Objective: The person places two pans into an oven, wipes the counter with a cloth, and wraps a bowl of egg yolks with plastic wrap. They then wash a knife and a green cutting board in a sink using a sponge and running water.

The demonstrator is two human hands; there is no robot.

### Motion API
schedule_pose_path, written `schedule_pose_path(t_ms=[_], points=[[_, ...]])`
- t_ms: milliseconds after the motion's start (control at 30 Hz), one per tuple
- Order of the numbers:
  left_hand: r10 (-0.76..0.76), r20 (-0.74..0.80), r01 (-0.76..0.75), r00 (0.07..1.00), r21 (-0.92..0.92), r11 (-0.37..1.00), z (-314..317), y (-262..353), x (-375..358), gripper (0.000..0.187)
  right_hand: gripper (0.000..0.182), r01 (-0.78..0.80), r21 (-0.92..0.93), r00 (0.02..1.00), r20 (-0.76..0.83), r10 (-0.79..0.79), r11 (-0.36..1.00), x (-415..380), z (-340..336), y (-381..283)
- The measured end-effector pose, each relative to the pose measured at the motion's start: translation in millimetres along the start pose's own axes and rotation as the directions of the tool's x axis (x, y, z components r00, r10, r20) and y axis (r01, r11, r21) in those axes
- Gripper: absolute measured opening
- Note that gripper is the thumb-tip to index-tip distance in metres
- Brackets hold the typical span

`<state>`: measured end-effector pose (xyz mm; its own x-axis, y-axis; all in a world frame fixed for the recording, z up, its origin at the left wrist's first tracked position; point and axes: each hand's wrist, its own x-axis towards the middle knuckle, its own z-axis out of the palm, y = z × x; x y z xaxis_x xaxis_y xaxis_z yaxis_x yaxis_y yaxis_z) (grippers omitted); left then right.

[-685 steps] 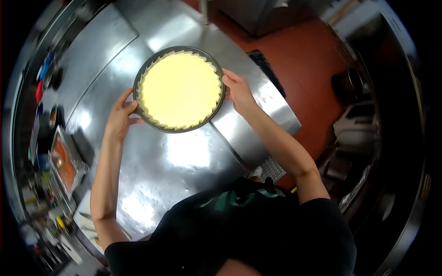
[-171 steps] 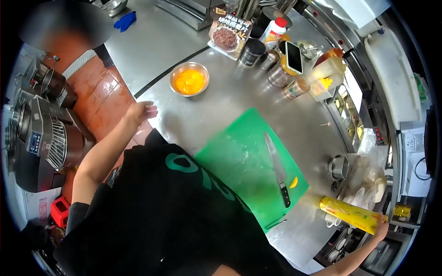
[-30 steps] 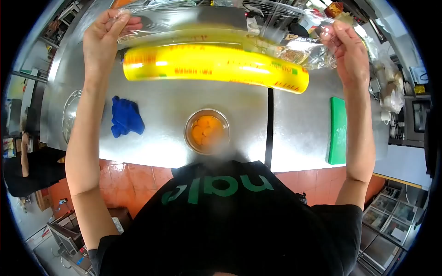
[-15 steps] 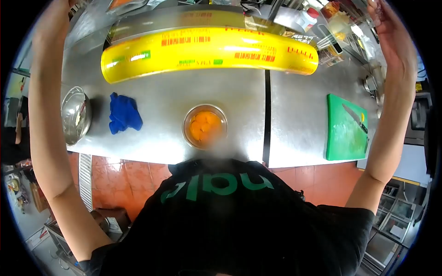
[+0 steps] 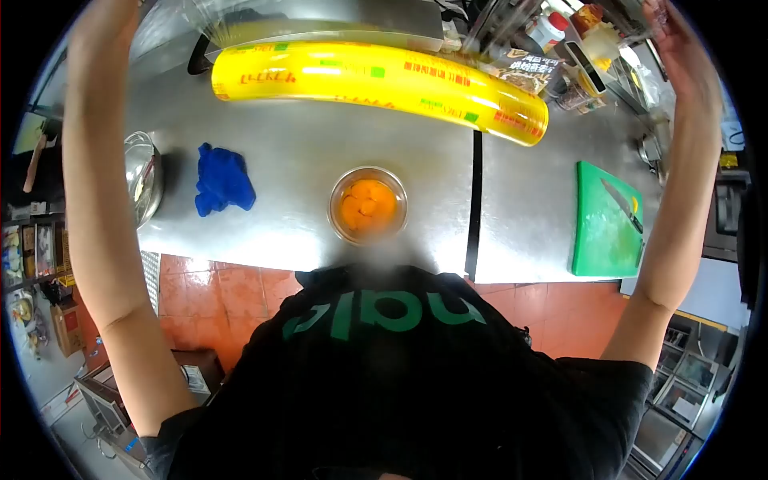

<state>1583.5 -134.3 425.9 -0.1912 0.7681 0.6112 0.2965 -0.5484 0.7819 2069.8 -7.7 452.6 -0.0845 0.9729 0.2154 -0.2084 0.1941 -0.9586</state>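
Observation:
A large yellow roll of cling film (image 5: 376, 80) with red and green print lies across the far side of the steel table. Clear film with blurred streaks rises from its far side toward the top edge. My left hand (image 5: 108, 14) is raised at the top left, its fingers mostly cut off by the frame. High at the top right, my right hand (image 5: 680, 52) has its fingers bent, with shiny clear film at the fingertips. Between my arms, near my body, stands a round metal bowl (image 5: 333, 222) holding several orange egg yolks (image 5: 368, 204).
A crumpled blue cloth (image 5: 224, 180) lies left of the yolks, with a larger metal bowl (image 5: 149, 180) beyond it by my left arm. To the right, a knife (image 5: 620, 200) rests on a green cutting board (image 5: 596, 240). Jars and packets (image 5: 548, 32) crowd the back right.
The roll's printing has shifted and its right end now sits lower than its left, so it has turned and tilted. The table things appear slightly further right. Both arms stay raised.

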Motion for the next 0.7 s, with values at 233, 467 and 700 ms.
schedule_pose_path(t_ms=[233,467,700], points=[[-0.074,0.086,0.074,0.994,-0.004,0.997,-20.1,-28.0,17.2,0.012,0.017,0.244,-0.401,0.970,0.108,-0.219,0.883,-79.2,111.0,-2.1],[-0.067,0.080,0.069,0.995,-0.022,0.997,-8.9,-33.2,29.6,0.012,0.015,0.186,-0.340,0.967,-0.105,-0.234,0.922,-58.0,111.7,15.9],[-0.380,0.120,0.392,0.917,-0.109,0.913,-25.0,-94.9,4.7,0.010,0.015,-0.031,-0.207,0.992,-0.127,0.005,0.978,-56.7,107.7,59.5]])
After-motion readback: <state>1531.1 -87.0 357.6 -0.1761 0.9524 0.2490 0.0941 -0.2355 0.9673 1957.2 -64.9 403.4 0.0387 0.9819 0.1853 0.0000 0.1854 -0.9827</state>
